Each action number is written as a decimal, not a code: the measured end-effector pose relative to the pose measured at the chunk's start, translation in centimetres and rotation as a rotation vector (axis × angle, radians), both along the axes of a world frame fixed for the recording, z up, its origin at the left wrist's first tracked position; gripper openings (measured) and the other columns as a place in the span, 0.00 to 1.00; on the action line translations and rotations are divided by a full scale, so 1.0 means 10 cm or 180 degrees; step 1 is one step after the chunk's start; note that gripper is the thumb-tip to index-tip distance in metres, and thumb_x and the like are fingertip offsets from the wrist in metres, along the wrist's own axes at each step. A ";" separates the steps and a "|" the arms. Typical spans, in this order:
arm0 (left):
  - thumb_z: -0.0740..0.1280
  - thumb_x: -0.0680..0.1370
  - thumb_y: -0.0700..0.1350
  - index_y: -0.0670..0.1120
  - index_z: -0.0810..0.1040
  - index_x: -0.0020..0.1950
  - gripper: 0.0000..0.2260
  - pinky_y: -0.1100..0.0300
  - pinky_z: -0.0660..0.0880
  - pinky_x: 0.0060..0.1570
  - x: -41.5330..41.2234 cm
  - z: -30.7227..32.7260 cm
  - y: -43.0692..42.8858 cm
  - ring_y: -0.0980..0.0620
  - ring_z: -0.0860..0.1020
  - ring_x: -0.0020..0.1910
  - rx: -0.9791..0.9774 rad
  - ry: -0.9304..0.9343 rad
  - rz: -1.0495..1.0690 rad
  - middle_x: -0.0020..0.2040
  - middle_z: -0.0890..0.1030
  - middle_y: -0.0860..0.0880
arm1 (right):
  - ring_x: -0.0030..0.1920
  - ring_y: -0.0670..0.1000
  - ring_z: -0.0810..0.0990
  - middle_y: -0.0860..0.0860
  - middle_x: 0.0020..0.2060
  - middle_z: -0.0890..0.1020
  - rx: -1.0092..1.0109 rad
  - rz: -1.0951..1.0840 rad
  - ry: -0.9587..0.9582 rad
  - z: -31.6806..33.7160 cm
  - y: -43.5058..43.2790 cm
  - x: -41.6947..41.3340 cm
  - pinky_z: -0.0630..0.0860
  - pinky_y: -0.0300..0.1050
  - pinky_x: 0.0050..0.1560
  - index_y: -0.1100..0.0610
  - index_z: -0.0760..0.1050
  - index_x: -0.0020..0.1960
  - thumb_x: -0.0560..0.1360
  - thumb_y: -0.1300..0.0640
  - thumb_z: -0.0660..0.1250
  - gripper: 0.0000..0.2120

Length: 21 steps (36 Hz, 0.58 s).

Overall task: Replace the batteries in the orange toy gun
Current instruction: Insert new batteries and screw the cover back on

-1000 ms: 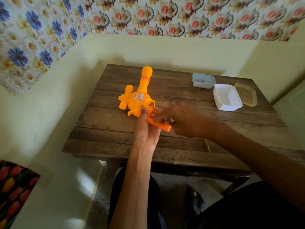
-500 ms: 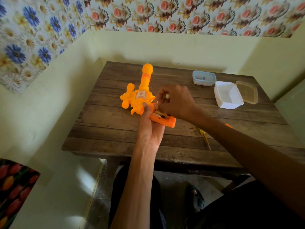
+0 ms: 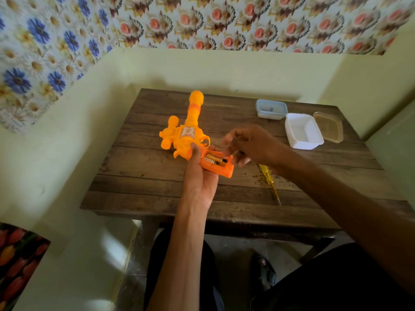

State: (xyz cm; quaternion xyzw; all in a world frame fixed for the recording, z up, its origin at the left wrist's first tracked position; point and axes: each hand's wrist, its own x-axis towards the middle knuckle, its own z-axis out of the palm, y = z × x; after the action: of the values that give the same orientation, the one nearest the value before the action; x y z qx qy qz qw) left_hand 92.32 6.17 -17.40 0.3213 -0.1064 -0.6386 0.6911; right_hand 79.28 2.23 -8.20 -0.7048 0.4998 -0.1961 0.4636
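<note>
The orange toy gun lies over the wooden table, barrel pointing away from me. My left hand grips its handle from below, thumb on the body. The battery compartment in the handle stands open, and a battery lies inside it. My right hand hovers at the handle's right end with its fingers pinched on a small pale item that looks like another battery; most of it is hidden by the fingers.
A yellow-handled screwdriver lies on the table under my right forearm. At the back right stand a small lidded box, an open white tub and a clear lid. Walls close in behind and on the left.
My right hand lifted from the handle with the small item pinched in its fingers, then came back down beside the open compartment. The left hand kept hold of the gun.
</note>
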 end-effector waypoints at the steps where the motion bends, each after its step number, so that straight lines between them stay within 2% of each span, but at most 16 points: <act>1: 0.58 0.82 0.55 0.39 0.64 0.74 0.26 0.31 0.65 0.66 0.00 0.00 0.01 0.35 0.73 0.65 -0.0034 0.0066 -0.0037 0.62 0.75 0.33 | 0.35 0.49 0.84 0.56 0.43 0.85 -0.0146 0.0086 0.0174 -0.01 0.00 -0.01 0.80 0.38 0.34 0.61 0.78 0.52 0.82 0.61 0.59 0.09; 2: 0.58 0.82 0.56 0.38 0.66 0.72 0.26 0.29 0.66 0.64 0.01 0.00 0.00 0.33 0.73 0.66 -0.0087 0.0119 -0.0103 0.64 0.74 0.31 | 0.37 0.50 0.84 0.56 0.43 0.84 -0.0229 0.0161 0.0256 -0.02 0.00 -0.01 0.82 0.39 0.36 0.62 0.78 0.52 0.82 0.63 0.58 0.10; 4: 0.57 0.82 0.56 0.37 0.68 0.69 0.25 0.28 0.70 0.58 -0.01 0.03 0.02 0.32 0.75 0.62 -0.0065 0.0099 -0.0129 0.60 0.76 0.31 | 0.37 0.50 0.84 0.54 0.42 0.82 -0.0217 0.0244 0.0222 -0.02 0.00 -0.03 0.82 0.41 0.38 0.65 0.77 0.53 0.82 0.65 0.57 0.10; 7: 0.61 0.80 0.56 0.39 0.66 0.72 0.27 0.30 0.67 0.64 0.01 -0.01 0.00 0.32 0.74 0.64 -0.0040 0.0096 -0.0110 0.61 0.76 0.34 | 0.35 0.46 0.78 0.52 0.39 0.80 -0.0560 0.0620 0.0466 0.01 0.01 -0.05 0.75 0.39 0.35 0.63 0.76 0.53 0.79 0.69 0.56 0.11; 8: 0.60 0.81 0.56 0.39 0.67 0.70 0.25 0.33 0.71 0.62 0.01 0.00 0.01 0.35 0.78 0.58 -0.0017 0.0016 -0.0042 0.57 0.78 0.37 | 0.36 0.45 0.76 0.51 0.38 0.78 -0.0820 0.0843 0.0668 0.03 0.01 -0.05 0.73 0.39 0.37 0.60 0.77 0.53 0.77 0.71 0.56 0.14; 9: 0.59 0.82 0.55 0.40 0.69 0.67 0.22 0.37 0.76 0.57 0.02 0.01 0.01 0.40 0.82 0.48 -0.0031 -0.0059 -0.0008 0.50 0.78 0.40 | 0.38 0.44 0.74 0.48 0.39 0.77 -0.1095 0.1073 0.0954 0.03 0.02 -0.06 0.70 0.38 0.39 0.57 0.79 0.52 0.75 0.72 0.57 0.16; 10: 0.57 0.82 0.55 0.41 0.69 0.64 0.19 0.42 0.79 0.52 0.02 0.00 -0.01 0.44 0.81 0.38 -0.0078 -0.0055 -0.0026 0.45 0.77 0.43 | 0.41 0.44 0.74 0.45 0.41 0.76 -0.1304 0.1276 0.1258 0.04 0.04 -0.05 0.69 0.37 0.41 0.54 0.79 0.51 0.73 0.71 0.58 0.18; 12: 0.57 0.83 0.55 0.42 0.68 0.65 0.19 0.44 0.79 0.53 0.02 -0.01 -0.01 0.47 0.78 0.30 -0.0098 -0.0064 -0.0053 0.42 0.76 0.44 | 0.46 0.46 0.74 0.45 0.45 0.76 -0.1560 0.1513 0.1641 0.02 0.08 -0.05 0.68 0.35 0.43 0.51 0.80 0.50 0.73 0.70 0.59 0.17; 14: 0.59 0.82 0.55 0.40 0.67 0.70 0.23 0.42 0.76 0.59 0.01 -0.03 -0.01 0.47 0.76 0.31 -0.0075 -0.0111 -0.0079 0.43 0.75 0.42 | 0.43 0.42 0.71 0.42 0.43 0.73 -0.1805 0.1574 0.1735 -0.01 0.09 -0.03 0.65 0.29 0.41 0.51 0.79 0.49 0.75 0.66 0.60 0.13; 16: 0.59 0.82 0.55 0.41 0.68 0.70 0.23 0.43 0.75 0.60 0.01 -0.04 -0.03 0.49 0.75 0.32 -0.0027 -0.0056 -0.0045 0.41 0.75 0.42 | 0.40 0.40 0.68 0.38 0.39 0.68 -0.2084 0.1599 0.1760 -0.06 0.06 0.00 0.66 0.31 0.40 0.48 0.77 0.49 0.76 0.62 0.62 0.10; 19: 0.58 0.82 0.54 0.42 0.66 0.73 0.23 0.48 0.76 0.55 0.00 0.00 -0.02 0.50 0.75 0.35 -0.0041 -0.0105 0.0045 0.36 0.74 0.44 | 0.42 0.45 0.71 0.42 0.41 0.69 -0.2219 0.1502 0.1857 -0.09 0.02 0.05 0.74 0.45 0.42 0.45 0.75 0.49 0.77 0.60 0.62 0.10; 21: 0.57 0.83 0.54 0.43 0.67 0.70 0.20 0.52 0.80 0.45 0.01 0.03 -0.01 0.49 0.75 0.35 -0.0063 -0.0185 0.0065 0.37 0.76 0.44 | 0.43 0.45 0.70 0.43 0.42 0.68 -0.2250 0.1464 0.1918 -0.08 0.02 0.06 0.73 0.45 0.42 0.44 0.75 0.48 0.77 0.59 0.62 0.09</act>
State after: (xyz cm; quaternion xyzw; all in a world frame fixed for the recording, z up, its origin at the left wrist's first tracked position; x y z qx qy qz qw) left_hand 92.38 6.06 -17.07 0.3339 -0.1295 -0.6208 0.6974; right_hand 79.84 2.39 -9.02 -0.9353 0.3465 -0.0343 0.0638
